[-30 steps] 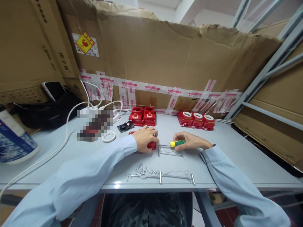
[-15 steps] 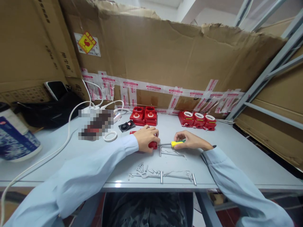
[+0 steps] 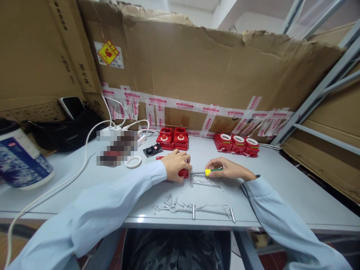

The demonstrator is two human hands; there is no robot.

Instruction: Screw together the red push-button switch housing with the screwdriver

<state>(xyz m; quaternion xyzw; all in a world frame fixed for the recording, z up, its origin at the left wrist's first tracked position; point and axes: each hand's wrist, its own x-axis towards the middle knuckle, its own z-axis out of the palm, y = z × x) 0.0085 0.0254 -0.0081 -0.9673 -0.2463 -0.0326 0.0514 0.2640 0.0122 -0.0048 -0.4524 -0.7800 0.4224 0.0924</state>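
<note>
I see the left hand (image 3: 176,165) closed over a red part (image 3: 183,173) at the counter's (image 3: 281,187) middle, pressing it down so it stays steady. The right hand (image 3: 227,169) pinches the screwdriver (image 3: 210,171), its tip against the part. Loose screws (image 3: 174,202) lie nearer.

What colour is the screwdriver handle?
Yellow and green; the screwdriver shows in the head view, held by the right hand.

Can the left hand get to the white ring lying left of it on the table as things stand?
Probably yes, once it lets go. The left hand is clamped on a red part, but the white ring lies on bare table just beyond the left sleeve, with nothing between them.
</note>
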